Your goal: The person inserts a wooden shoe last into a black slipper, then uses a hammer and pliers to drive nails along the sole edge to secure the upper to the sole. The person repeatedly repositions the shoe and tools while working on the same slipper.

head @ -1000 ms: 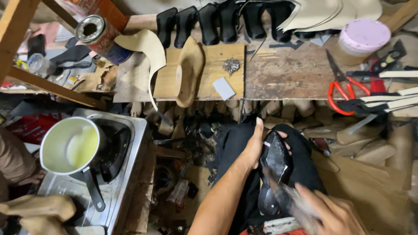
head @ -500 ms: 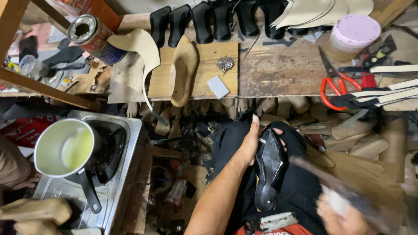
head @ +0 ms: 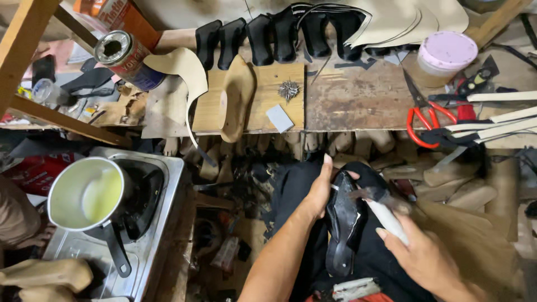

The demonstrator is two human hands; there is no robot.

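Observation:
My left hand (head: 320,189) grips the top of a black shoe upper on a last (head: 342,226), held upright over my dark-clothed lap. My right hand (head: 426,258) holds a pale-handled hammer (head: 385,215); its blurred dark head (head: 366,194) is right at the shoe's upper edge near my left fingers. A small pile of nails (head: 289,89) lies on the wooden bench (head: 347,106) above.
A wooden shoe last (head: 236,103), several black shoe uppers (head: 279,36), red-handled scissors (head: 425,120) and a pink-lidded tub (head: 446,51) sit on the bench. At left a pot with pale liquid (head: 86,196) rests on a stove (head: 162,223); a tin can (head: 123,56) stands above.
My right hand has swung the hammer up from the lower right to the top of the shoe. My left hand keeps its hold on the shoe.

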